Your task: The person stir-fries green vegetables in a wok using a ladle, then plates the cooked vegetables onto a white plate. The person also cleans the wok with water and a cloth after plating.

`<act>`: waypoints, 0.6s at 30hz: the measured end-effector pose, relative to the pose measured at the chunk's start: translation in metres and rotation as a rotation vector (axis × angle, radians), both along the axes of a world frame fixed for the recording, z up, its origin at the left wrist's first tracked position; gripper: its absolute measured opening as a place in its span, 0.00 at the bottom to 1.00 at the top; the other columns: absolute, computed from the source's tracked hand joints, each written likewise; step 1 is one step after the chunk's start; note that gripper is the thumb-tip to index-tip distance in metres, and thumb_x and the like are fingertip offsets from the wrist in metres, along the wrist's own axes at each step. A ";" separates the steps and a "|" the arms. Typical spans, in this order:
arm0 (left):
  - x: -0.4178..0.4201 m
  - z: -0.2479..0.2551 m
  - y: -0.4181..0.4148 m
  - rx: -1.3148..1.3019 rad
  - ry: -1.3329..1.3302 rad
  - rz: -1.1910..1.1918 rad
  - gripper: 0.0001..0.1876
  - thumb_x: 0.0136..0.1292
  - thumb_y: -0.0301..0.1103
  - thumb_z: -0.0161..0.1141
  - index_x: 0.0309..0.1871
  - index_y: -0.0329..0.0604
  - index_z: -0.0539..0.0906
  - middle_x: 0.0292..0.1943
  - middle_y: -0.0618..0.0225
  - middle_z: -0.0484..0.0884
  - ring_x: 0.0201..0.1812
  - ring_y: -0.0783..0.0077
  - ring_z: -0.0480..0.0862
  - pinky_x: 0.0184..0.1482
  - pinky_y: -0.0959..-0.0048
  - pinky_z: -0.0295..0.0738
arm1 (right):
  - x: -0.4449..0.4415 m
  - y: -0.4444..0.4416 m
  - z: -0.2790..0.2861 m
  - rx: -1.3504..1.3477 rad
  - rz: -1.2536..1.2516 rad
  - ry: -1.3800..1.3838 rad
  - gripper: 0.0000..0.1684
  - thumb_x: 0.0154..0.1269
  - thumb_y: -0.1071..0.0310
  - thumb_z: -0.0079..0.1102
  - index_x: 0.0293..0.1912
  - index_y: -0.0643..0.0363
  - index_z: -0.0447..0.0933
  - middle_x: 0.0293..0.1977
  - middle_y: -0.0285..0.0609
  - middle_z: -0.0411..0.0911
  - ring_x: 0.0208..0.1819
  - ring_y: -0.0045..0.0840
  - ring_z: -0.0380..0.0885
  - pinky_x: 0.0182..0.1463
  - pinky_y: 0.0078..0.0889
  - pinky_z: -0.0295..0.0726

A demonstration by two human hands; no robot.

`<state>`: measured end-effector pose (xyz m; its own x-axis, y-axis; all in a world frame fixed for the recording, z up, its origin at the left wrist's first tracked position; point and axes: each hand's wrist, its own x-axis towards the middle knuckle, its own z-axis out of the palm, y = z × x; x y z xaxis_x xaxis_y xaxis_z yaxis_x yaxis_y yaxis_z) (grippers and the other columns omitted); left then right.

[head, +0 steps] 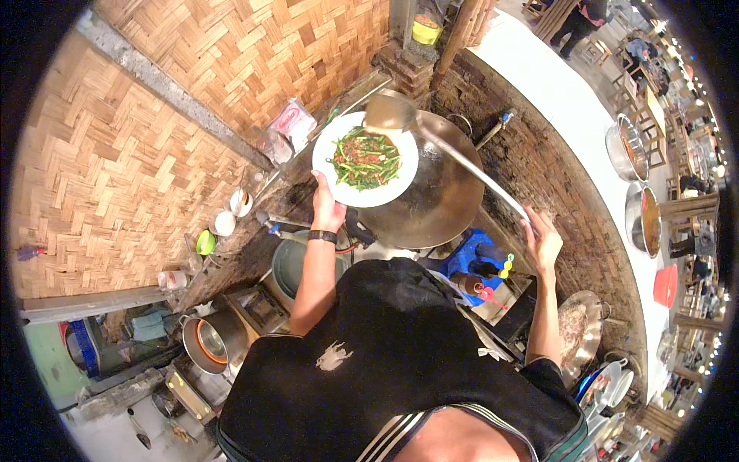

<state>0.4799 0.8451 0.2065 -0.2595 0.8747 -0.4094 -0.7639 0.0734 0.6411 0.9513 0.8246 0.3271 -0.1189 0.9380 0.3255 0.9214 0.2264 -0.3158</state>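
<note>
My left hand (329, 207) grips the near left rim of a white plate (324, 173), its thumb on the edge. On the plate lies a heap of stir-fried green vegetables (365, 160) with reddish bits. The plate is held over the left side of a large steel wok (444, 202), whose visible bowl looks oily. In my right hand (541, 239) is the long metal handle (476, 172) of a ladle. The ladle's bowl (391, 113) is blurred and hangs over the plate's far right rim.
Squeeze bottles stand in a blue container (462, 254) right of my body. A bucket (283, 260) sits below my left forearm. Woven bamboo wall (144, 173) rises at left. Metal bowls of food (626, 150) line the white counter (577, 86). A second wok (589, 335) is at lower right.
</note>
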 end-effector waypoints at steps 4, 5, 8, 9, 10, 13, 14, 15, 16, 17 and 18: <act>0.009 -0.013 0.004 0.098 0.051 -0.090 0.37 0.77 0.62 0.38 0.76 0.42 0.63 0.72 0.65 0.70 0.71 0.63 0.71 0.74 0.57 0.63 | 0.017 -0.028 -0.062 -0.124 -0.228 0.044 0.21 0.70 0.50 0.60 0.52 0.53 0.85 0.39 0.49 0.85 0.41 0.43 0.86 0.44 0.44 0.83; 0.009 -0.009 0.000 0.137 0.064 -0.109 0.38 0.77 0.62 0.36 0.78 0.42 0.60 0.75 0.65 0.67 0.73 0.62 0.68 0.77 0.56 0.59 | 0.006 -0.033 -0.070 -0.223 -0.271 0.006 0.21 0.70 0.48 0.59 0.51 0.51 0.85 0.38 0.49 0.86 0.40 0.46 0.86 0.44 0.47 0.84; 0.005 -0.014 -0.002 0.117 0.093 -0.092 0.36 0.78 0.61 0.39 0.77 0.43 0.62 0.74 0.65 0.68 0.71 0.61 0.70 0.73 0.56 0.65 | -0.032 -0.043 -0.085 -0.553 -0.334 0.082 0.20 0.68 0.43 0.58 0.50 0.40 0.86 0.37 0.49 0.86 0.39 0.48 0.86 0.44 0.54 0.83; 0.009 -0.022 0.004 0.168 0.098 -0.111 0.37 0.77 0.63 0.40 0.76 0.43 0.63 0.72 0.66 0.70 0.70 0.62 0.72 0.71 0.57 0.67 | -0.029 -0.048 -0.120 -0.604 -0.332 0.052 0.21 0.68 0.42 0.57 0.52 0.39 0.86 0.38 0.49 0.86 0.39 0.46 0.86 0.44 0.51 0.84; 0.025 -0.004 0.009 0.088 0.067 -0.115 0.38 0.75 0.65 0.41 0.76 0.43 0.63 0.72 0.67 0.71 0.70 0.62 0.72 0.70 0.59 0.68 | -0.041 -0.050 -0.107 -0.706 -0.377 0.093 0.21 0.67 0.41 0.59 0.54 0.34 0.85 0.40 0.47 0.87 0.41 0.44 0.86 0.45 0.49 0.84; 0.066 0.002 0.035 0.078 0.030 -0.172 0.38 0.75 0.66 0.38 0.75 0.46 0.65 0.71 0.68 0.72 0.69 0.63 0.73 0.72 0.58 0.66 | -0.051 -0.047 -0.134 -0.817 -0.344 0.118 0.23 0.67 0.40 0.58 0.56 0.33 0.84 0.46 0.46 0.86 0.49 0.45 0.85 0.52 0.49 0.83; 0.083 0.001 0.045 0.088 0.027 -0.205 0.38 0.75 0.67 0.38 0.75 0.46 0.64 0.72 0.68 0.71 0.70 0.62 0.72 0.72 0.57 0.65 | -0.049 -0.042 -0.142 -0.860 -0.322 0.137 0.24 0.68 0.41 0.58 0.56 0.38 0.84 0.46 0.47 0.86 0.50 0.42 0.85 0.53 0.46 0.83; 0.100 0.001 0.053 0.087 0.026 -0.239 0.39 0.74 0.67 0.38 0.76 0.47 0.63 0.72 0.68 0.70 0.71 0.62 0.71 0.73 0.57 0.64 | -0.048 -0.043 -0.149 -0.914 -0.299 0.157 0.24 0.69 0.42 0.58 0.56 0.43 0.84 0.46 0.47 0.86 0.51 0.39 0.85 0.53 0.44 0.83; 0.115 0.004 0.059 0.073 0.027 -0.293 0.40 0.74 0.68 0.37 0.76 0.47 0.62 0.73 0.67 0.69 0.72 0.61 0.69 0.74 0.57 0.62 | -0.044 -0.040 -0.161 -0.794 -0.287 0.357 0.26 0.71 0.42 0.57 0.60 0.46 0.81 0.48 0.48 0.85 0.51 0.37 0.85 0.54 0.42 0.82; 0.130 0.000 0.068 0.072 -0.019 -0.311 0.38 0.75 0.66 0.36 0.76 0.47 0.62 0.73 0.66 0.68 0.72 0.61 0.68 0.74 0.57 0.61 | -0.041 -0.033 -0.172 -0.664 -0.274 0.553 0.28 0.73 0.43 0.55 0.63 0.48 0.78 0.49 0.48 0.85 0.51 0.34 0.85 0.55 0.40 0.82; 0.149 0.009 0.073 0.105 -0.022 -0.325 0.38 0.76 0.65 0.36 0.76 0.47 0.62 0.73 0.66 0.69 0.72 0.61 0.69 0.74 0.57 0.62 | -0.038 -0.027 -0.181 -0.522 -0.256 0.744 0.30 0.75 0.44 0.54 0.66 0.51 0.76 0.51 0.48 0.84 0.51 0.32 0.85 0.56 0.37 0.81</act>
